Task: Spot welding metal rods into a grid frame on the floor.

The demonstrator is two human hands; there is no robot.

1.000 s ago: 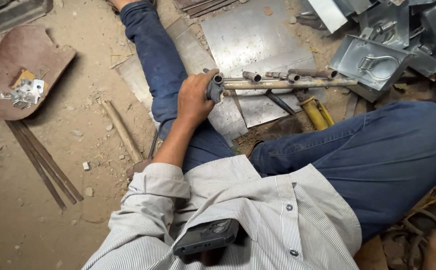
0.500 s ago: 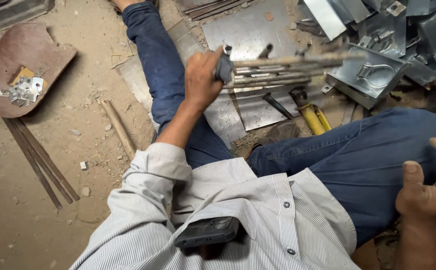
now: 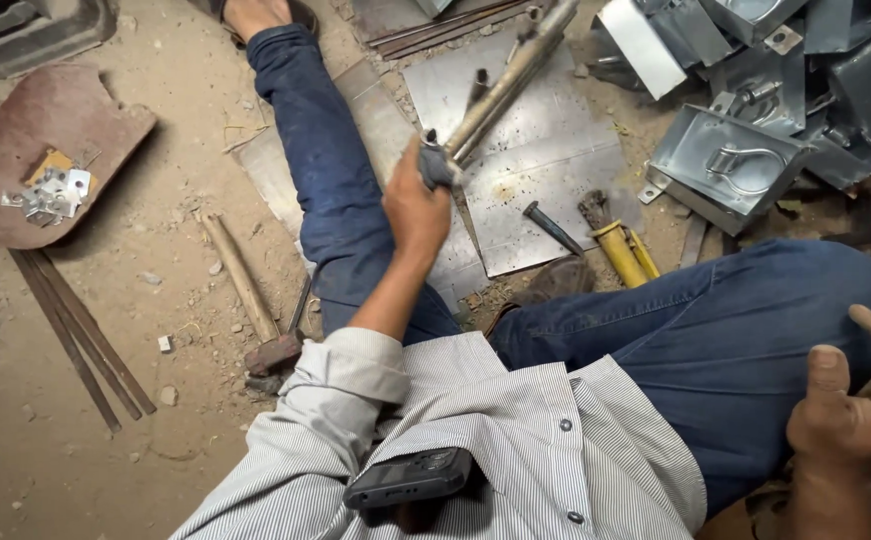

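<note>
Left hand (image 3: 418, 205), clamped on the metal rod (image 3: 511, 75), has swung it up off the steel sheet (image 3: 546, 170); right hand (image 3: 861, 405) rests open on the knee.

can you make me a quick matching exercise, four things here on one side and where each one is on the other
Things:
1. phone
2. rod
3. hammer
4. metal clips

Places:
A. on the rusty plate at far left
B. in the shirt pocket
C. gripped in the left hand, raised over the steel sheet
D. lying on the dirt floor beside the outstretched leg

Pairs: 1-B, 2-C, 3-D, 4-A
</note>
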